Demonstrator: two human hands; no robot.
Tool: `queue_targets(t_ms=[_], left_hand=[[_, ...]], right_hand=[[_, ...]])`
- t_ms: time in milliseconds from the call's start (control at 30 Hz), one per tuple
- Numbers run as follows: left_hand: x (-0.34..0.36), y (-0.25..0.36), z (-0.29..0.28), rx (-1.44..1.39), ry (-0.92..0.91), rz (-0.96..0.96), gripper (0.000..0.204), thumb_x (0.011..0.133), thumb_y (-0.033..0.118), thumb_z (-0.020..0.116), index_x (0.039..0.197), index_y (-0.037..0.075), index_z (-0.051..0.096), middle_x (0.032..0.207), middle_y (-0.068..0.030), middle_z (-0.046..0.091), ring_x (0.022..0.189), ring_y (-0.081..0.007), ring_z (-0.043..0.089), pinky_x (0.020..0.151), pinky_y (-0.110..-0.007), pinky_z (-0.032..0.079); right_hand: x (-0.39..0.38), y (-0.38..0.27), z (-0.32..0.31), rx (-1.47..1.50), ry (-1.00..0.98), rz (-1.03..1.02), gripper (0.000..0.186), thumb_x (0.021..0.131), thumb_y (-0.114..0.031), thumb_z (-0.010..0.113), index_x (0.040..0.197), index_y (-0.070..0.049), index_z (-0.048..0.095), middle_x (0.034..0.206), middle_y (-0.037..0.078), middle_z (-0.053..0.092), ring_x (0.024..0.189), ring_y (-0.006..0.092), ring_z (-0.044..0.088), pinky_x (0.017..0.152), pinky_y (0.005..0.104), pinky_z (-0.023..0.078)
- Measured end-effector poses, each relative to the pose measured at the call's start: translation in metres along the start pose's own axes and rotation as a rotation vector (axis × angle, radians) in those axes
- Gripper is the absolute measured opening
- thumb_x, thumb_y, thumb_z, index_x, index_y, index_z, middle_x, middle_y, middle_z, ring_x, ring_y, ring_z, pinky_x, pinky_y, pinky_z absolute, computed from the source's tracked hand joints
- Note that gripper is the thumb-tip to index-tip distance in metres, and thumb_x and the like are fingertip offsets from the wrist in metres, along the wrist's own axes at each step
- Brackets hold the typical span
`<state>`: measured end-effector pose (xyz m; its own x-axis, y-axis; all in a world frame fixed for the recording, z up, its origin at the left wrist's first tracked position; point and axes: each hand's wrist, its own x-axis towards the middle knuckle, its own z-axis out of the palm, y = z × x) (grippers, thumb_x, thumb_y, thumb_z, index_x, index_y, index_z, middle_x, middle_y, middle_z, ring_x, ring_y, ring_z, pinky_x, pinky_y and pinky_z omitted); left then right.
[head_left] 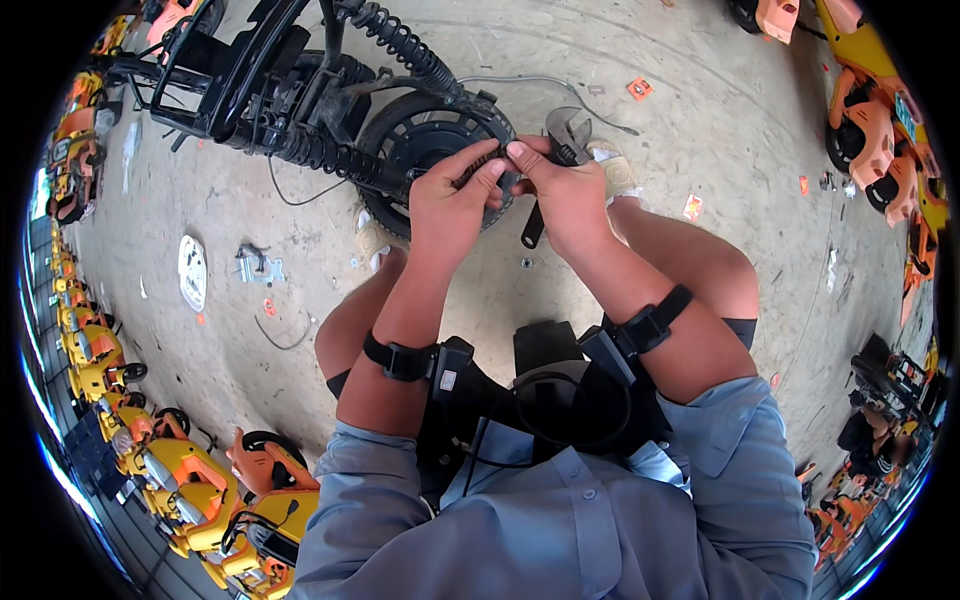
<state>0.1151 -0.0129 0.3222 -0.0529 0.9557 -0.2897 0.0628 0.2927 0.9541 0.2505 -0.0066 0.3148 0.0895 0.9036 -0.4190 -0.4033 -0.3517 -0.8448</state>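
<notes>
My left hand [455, 190] is closed in a pinch on a thin dark ribbed part [476, 166], partly covered by the fingers, so its kind does not show. Against its far end press the thumb and forefinger of my right hand [558, 180]. That right hand also grips an adjustable wrench [568, 128]; the jaws stick out above the knuckles and the black handle end hangs below the palm. Both hands meet over the right side of a black wheel [420, 130] with a tyre. Spring shock absorbers [405, 45] join the wheel to a black scooter frame [240, 70].
A grey cable [540, 80] runs along the floor beyond the wheel. A small nut [527, 263] lies between my feet. To the left are a metal bracket [260, 264] and a white oval plate [192, 272]. Rows of yellow and orange scooters [190, 480] stand along both sides.
</notes>
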Motion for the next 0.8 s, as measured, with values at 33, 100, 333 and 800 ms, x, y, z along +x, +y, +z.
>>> queue_targets(t_ms=[33, 100, 333, 800], left_hand=[[0.0006, 0.0006, -0.0002, 0.013, 0.0, -0.004, 0.028, 0.087, 0.009, 0.069, 0.115, 0.002, 0.066, 0.081, -0.0053, 0.067, 0.065, -0.0083, 0.059, 0.059, -0.023, 0.052], [0.0015, -0.0009, -0.0008, 0.017, -0.001, -0.008, 0.028, 0.087, 0.009, 0.068, 0.115, 0.002, 0.066, 0.082, -0.0052, 0.067, 0.064, -0.008, 0.059, 0.059, -0.023, 0.051], [0.0027, -0.0033, -0.0002, 0.007, -0.012, -0.028, 0.027, 0.088, 0.01, 0.067, 0.114, 0.003, 0.067, 0.084, -0.0049, 0.068, 0.064, -0.0072, 0.058, 0.057, -0.022, 0.05], [-0.0022, -0.0068, 0.0062, 0.016, 0.032, -0.009, 0.027, 0.089, 0.011, 0.067, 0.115, 0.004, 0.067, 0.081, -0.0037, 0.066, 0.065, -0.0061, 0.058, 0.057, -0.021, 0.049]], right_hand=[[0.0004, 0.0009, -0.0001, 0.009, -0.002, -0.012, 0.019, 0.085, -0.009, 0.071, 0.098, 0.004, 0.066, 0.084, 0.007, 0.067, 0.071, 0.012, 0.063, 0.057, 0.0247, 0.05], [0.0004, 0.0021, -0.0002, 0.014, -0.005, -0.024, 0.02, 0.084, -0.009, 0.071, 0.099, 0.004, 0.066, 0.086, 0.007, 0.067, 0.072, 0.0122, 0.063, 0.059, 0.0249, 0.051], [0.0005, 0.005, -0.0013, 0.006, -0.014, -0.025, 0.021, 0.084, -0.009, 0.071, 0.1, 0.005, 0.066, 0.087, 0.008, 0.067, 0.072, 0.0119, 0.062, 0.06, 0.0244, 0.051], [-0.0038, 0.0096, 0.0, -0.011, -0.008, -0.023, 0.019, 0.087, -0.006, 0.067, 0.103, 0.006, 0.065, 0.093, 0.009, 0.067, 0.08, 0.0147, 0.063, 0.068, 0.0279, 0.054]])
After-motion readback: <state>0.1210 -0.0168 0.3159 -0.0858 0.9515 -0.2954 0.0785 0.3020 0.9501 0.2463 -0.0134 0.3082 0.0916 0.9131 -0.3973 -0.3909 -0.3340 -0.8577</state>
